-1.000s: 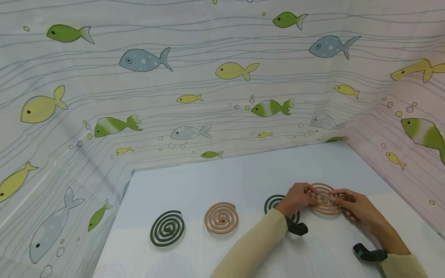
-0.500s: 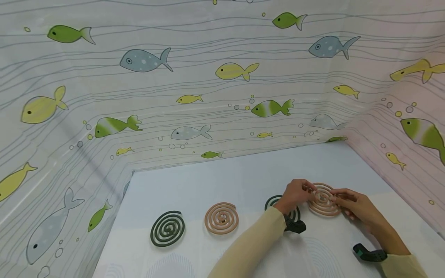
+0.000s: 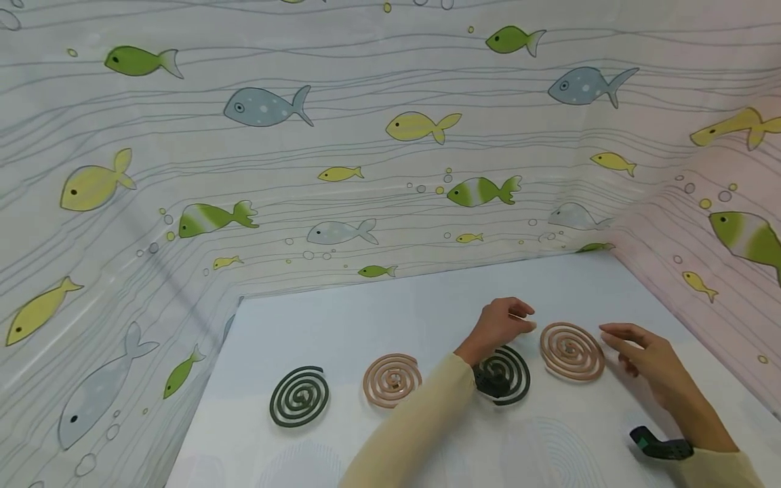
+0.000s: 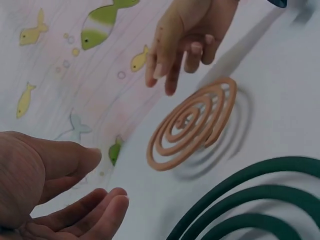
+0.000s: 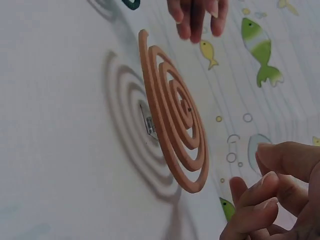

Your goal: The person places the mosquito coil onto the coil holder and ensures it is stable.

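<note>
A brown mosquito coil (image 3: 569,347) lies at the right of the table, between my two hands. In the right wrist view this brown coil (image 5: 151,95) sits raised over its shadow, with a small metal stand (image 5: 150,125) under it. My left hand (image 3: 495,327) hovers to its left, fingers apart and touching nothing. To the coil's right is my right hand (image 3: 647,359), fingers loosely bent and holding nothing. Below my left wrist lies a dark green mosquito coil (image 3: 523,376), partly hidden by the wrist camera (image 3: 493,383).
Farther left on the white table (image 3: 317,318) lie another brown coil (image 3: 390,375) and another dark green coil (image 3: 300,396), forming a row. My left sleeve (image 3: 409,430) slightly overlaps that brown coil. A fish-patterned sheet (image 3: 342,203) stands behind and at the sides.
Both hands have let go of the right brown coil and drawn apart, the left one up and leftward, the right one slightly rightward. More of the green coil shows. The head view has shifted slightly.
</note>
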The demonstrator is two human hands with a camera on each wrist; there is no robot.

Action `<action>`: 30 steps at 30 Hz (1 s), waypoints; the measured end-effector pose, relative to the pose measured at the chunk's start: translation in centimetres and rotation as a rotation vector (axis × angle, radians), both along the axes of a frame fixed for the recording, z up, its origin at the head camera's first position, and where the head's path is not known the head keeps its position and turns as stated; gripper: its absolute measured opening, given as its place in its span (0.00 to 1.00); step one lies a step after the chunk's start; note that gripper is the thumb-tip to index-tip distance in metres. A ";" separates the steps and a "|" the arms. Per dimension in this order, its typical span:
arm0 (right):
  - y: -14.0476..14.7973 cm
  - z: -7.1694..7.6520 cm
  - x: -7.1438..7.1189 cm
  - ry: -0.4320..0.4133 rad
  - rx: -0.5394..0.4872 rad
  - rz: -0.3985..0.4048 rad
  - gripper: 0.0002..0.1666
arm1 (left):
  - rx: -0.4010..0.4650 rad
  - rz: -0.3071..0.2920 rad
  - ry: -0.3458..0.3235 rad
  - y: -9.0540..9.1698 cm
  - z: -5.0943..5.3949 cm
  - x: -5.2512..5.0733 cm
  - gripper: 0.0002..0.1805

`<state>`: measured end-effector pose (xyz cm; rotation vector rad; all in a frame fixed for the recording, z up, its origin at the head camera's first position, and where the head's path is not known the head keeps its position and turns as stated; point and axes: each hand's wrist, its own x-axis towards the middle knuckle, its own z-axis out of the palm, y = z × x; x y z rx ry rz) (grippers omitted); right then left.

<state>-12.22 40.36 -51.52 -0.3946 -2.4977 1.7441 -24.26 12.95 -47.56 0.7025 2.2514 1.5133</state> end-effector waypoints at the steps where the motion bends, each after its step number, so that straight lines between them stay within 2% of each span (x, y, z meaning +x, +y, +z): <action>1: 0.0 0.1 -0.1 0.008 -0.002 -0.003 0.21 | -0.006 -0.005 0.020 -0.4 0.3 -0.2 0.11; 8: -0.2 1.4 -0.8 0.092 -0.045 0.010 0.15 | -0.034 -0.045 0.140 -4.3 2.3 -1.7 0.12; 16: -0.6 2.5 -1.7 0.167 -0.069 0.032 0.13 | -0.160 -0.081 0.312 -9.9 4.0 -2.7 0.14; 20: -1.1 2.9 -2.1 0.229 -0.137 0.077 0.13 | -0.168 -0.065 0.336 -12.3 4.7 -2.5 0.15; 23: -1.7 3.1 -2.3 0.241 -0.163 0.104 0.16 | -0.174 -0.050 0.350 -14.1 5.1 -2.2 0.17; 26: -2.2 3.3 -2.5 0.210 -0.104 0.112 0.21 | -0.178 -0.050 0.376 -15.8 5.3 -1.8 0.18; 30: -2.6 3.7 -2.2 0.166 0.025 0.129 0.26 | -0.197 -0.048 0.441 -18.1 5.5 -1.2 0.22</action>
